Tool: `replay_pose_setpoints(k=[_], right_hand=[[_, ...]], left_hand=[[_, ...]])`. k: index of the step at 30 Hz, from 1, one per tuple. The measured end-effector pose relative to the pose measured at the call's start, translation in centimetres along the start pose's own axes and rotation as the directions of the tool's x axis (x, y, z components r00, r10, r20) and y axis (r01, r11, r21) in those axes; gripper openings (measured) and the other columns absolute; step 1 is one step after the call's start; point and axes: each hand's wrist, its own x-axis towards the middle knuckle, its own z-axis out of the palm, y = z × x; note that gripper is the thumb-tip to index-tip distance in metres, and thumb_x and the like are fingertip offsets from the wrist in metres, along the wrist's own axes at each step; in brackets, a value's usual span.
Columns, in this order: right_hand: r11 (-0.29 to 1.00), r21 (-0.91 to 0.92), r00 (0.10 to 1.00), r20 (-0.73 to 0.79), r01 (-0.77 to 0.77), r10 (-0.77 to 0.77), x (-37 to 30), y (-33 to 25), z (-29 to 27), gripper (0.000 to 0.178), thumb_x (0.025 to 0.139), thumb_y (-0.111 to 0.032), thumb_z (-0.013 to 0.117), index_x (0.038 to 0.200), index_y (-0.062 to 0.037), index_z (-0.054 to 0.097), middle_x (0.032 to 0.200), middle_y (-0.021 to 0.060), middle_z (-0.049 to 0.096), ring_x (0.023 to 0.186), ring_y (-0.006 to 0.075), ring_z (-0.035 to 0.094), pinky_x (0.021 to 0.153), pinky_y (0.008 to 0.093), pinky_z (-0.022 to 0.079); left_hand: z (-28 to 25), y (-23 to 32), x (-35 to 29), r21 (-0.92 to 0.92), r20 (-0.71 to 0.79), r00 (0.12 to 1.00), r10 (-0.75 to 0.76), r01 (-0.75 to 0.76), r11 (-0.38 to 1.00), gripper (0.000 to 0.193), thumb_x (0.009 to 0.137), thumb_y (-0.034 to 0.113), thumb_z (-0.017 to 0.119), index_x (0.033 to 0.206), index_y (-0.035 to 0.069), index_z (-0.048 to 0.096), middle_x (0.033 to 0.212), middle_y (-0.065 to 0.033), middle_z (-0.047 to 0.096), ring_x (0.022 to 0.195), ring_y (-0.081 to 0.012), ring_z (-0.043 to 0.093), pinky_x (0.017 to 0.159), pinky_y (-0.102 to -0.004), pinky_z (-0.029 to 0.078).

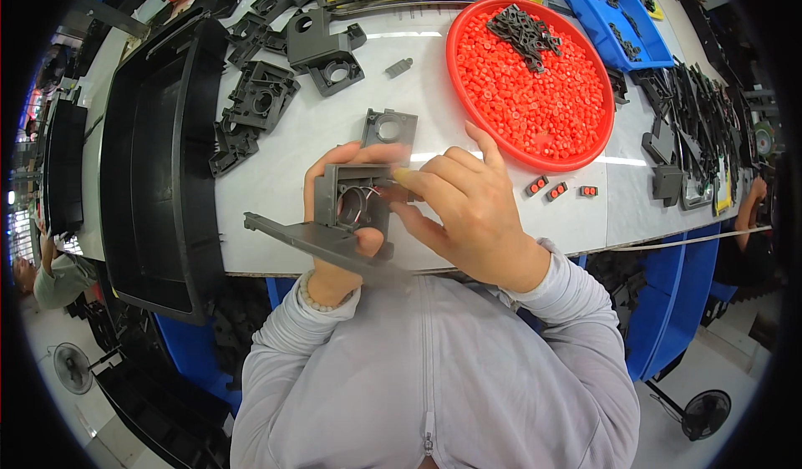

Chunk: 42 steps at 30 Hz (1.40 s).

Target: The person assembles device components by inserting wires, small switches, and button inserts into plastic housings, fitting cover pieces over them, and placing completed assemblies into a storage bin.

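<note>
A dark grey plastic housing (329, 195) with a round opening and a long flap-like arm is held above the table's front edge. My left hand (334, 275) is wrapped round it, thumb at its lower front and fingers behind. Thin pale and reddish lines like wires show inside the opening. My right hand (464, 202) is at the housing's right side, index finger and thumb bent toward each other; motion blurs the tips, and whatever lies between them is hidden. Just beyond, a similar grey part (403, 126) with a round hole lies on the table.
A red round tray (454, 68) holds many small red pieces and a clump of dark parts. Several red-and-black pieces (557, 191) lie below it. Grey housings (266, 93) sit at left beside a black bin (142, 168). A blue tray (660, 54) stands far right.
</note>
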Motion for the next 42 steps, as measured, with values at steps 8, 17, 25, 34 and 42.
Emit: replay_pose_setpoints(k=[8,17,25,34,42], right_hand=[[0.808,0.463,0.927,0.265,-0.364,0.266,0.1,0.9,-1.9,0.038,0.074,-0.007,0.067,0.111,-0.0061,0.058,0.089,0.0059,0.061,0.082,0.0172,0.059,0.088,0.0339,0.042],[-0.229,0.594,0.59,0.802,-0.771,0.091,-1.0,5.6,-1.0,0.032,0.093,-0.022,0.047,0.112,0.0032,0.053,0.103,0.0179,0.061,0.082,0.0232,0.063,0.07,0.0344,0.053],[0.268,0.824,0.838,0.383,-0.5,0.388,-0.1,5.1,-2.2,0.017,0.081,-0.006,0.065,0.098,-0.0003,0.062,0.089,0.0046,0.065,0.075,0.01,0.06,0.068,0.0246,0.048],[0.946,0.305,0.942,0.271,0.108,-0.195,0.2,0.1,-4.4,0.014,0.077,-0.014,0.067,0.089,-0.0064,0.063,0.071,0.0069,0.057,0.066,0.0227,0.057,0.056,0.0332,0.045],[0.754,0.643,0.939,0.325,-0.132,-0.113,2.2,-0.3,-3.5,0.02,0.078,-0.015,0.067,0.094,-0.0034,0.064,0.08,0.01,0.063,0.068,0.0239,0.06,0.061,0.0325,0.048]], left_hand=[[-0.4,1.0,0.5,0.016,-0.027,0.999,0.026,-0.026,1.0,0.086,0.073,0.056,0.067,0.129,0.004,0.029,0.118,-0.0251,0.048,0.111,-0.0367,0.052,0.093,-0.0455,0.047],[-0.9,1.3,0.6,-0.101,0.032,0.999,0.005,-0.002,0.995,0.087,0.071,0.055,0.069,0.128,0.002,0.029,0.115,-0.0247,0.051,0.095,-0.0248,0.059,0.077,-0.0338,0.053],[-1.4,1.0,0.5,-0.135,0.118,0.993,-0.013,0.029,0.99,0.083,0.072,0.049,0.072,0.127,0.002,0.032,0.113,-0.023,0.053,0.088,-0.0225,0.061,0.076,-0.0332,0.053],[-1.4,0.7,0.9,-0.101,0.029,0.991,-0.13,0.133,0.986,0.09,0.07,0.059,0.067,0.13,0.003,0.03,0.113,-0.0182,0.051,0.106,-0.0289,0.056,0.088,-0.0385,0.05],[-0.8,0.8,0.7,-0.268,0.101,0.965,-0.241,0.259,0.928,0.108,0.05,0.065,0.075,0.127,0.0,0.036,0.109,-0.0131,0.056,0.1,-0.0207,0.058,0.086,-0.0333,0.048]])
